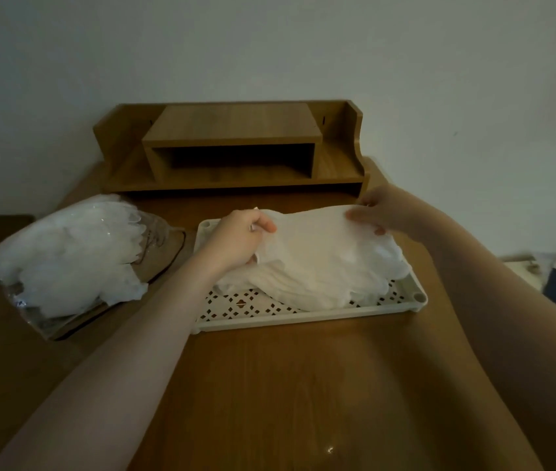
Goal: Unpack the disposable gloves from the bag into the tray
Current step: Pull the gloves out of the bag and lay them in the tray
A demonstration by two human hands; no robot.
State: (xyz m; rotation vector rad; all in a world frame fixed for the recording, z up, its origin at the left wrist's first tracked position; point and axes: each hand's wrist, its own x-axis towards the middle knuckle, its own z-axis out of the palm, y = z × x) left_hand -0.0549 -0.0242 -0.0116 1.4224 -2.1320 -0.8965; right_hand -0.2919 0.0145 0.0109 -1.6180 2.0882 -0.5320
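Gloves [314,263] lie heaped in the tray [307,317] mid-worktop; my left hand [239,239] and right hand [376,212] each pinch the top layer. I'd lower it flat, inside the rim. More wait in the bag [65,253] at the left edge.

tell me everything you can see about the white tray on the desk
The tray is a shallow, off-white rectangle that looks like plastic, with a low rim, round posts at its corners and a floor pierced in a lattice pattern. It lies flat on the wooden desk, in front of the shelf unit. A pile of thin translucent gloves covers most of its floor; the left hand and right hand grip that pile.
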